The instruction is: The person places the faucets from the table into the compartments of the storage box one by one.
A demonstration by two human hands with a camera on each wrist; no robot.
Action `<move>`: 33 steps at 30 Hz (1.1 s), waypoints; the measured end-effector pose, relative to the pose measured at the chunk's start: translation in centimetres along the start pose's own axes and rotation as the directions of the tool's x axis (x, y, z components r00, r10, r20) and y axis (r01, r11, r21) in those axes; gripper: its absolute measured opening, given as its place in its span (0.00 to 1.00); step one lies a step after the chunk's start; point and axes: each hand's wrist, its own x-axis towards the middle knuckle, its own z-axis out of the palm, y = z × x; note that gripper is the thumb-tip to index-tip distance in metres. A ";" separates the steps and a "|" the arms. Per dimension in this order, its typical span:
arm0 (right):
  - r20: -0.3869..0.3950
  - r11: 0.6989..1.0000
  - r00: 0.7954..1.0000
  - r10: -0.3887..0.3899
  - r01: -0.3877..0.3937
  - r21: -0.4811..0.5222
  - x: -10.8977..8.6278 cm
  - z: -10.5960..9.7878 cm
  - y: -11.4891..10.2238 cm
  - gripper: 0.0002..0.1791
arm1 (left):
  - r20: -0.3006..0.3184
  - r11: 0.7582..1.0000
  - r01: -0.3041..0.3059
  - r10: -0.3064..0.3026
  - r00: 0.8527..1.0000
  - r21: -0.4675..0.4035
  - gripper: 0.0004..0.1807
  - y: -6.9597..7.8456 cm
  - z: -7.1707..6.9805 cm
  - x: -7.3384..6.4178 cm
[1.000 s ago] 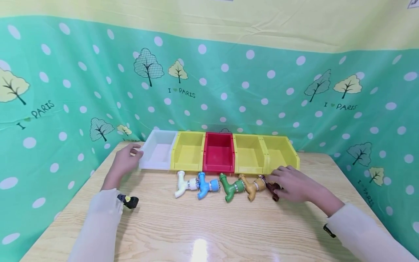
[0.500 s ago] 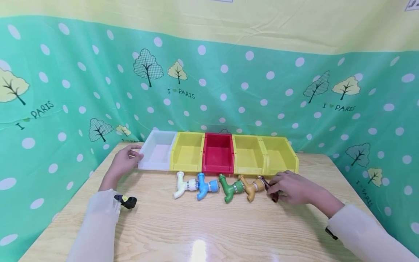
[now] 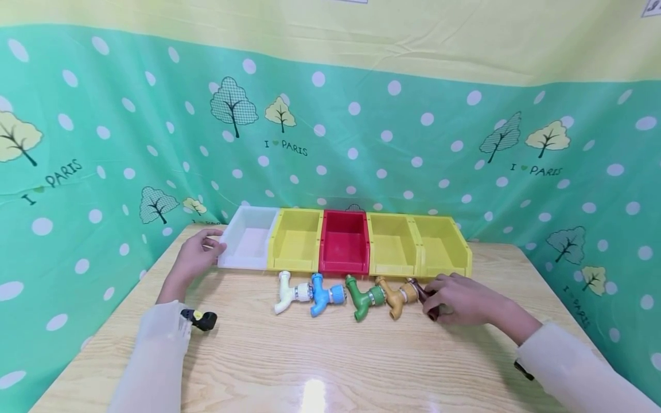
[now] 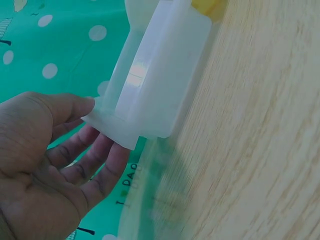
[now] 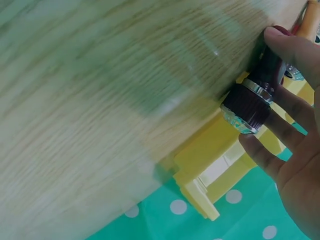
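My left hand (image 3: 195,256) holds the left side rim of a translucent white bin (image 4: 160,75), thumb above and fingers underneath. At the right end of a row of taps, my right hand (image 3: 462,299) grips a dark maroon tap (image 5: 262,85). In the right wrist view its thumb lies on the spout, with the fingers along the other side; the palm hides part of the tap in the head view. Left of it lie a tan tap (image 3: 400,296), a green tap (image 3: 365,296), a blue tap (image 3: 326,294) and a white tap (image 3: 291,293).
Behind the taps, a red bin (image 3: 345,241) stands between yellow bins (image 3: 296,238), joined in one row with the white bin. A green dotted curtain (image 3: 361,132) hangs close behind and at both sides of the wooden table (image 3: 310,355).
My right hand has settled lower over the maroon tap and its fingers have closed round it. The left hand stays at the white bin's rim.
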 end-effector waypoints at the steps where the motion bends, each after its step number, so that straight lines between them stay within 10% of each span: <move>1: -0.003 1.000 1.000 0.006 -0.006 0.001 0.0 0.1 0.0 0.13 | 0.001 1.000 -0.001 0.001 1.000 0.000 0.25 0.0 0.0 0.0; 33: -0.194 0.995 0.981 -0.004 -0.014 -0.096 -1.9 -2.7 0.8 0.15 | 0.010 1.000 -0.003 0.003 1.000 -0.004 0.26 0.0 -0.1 -0.2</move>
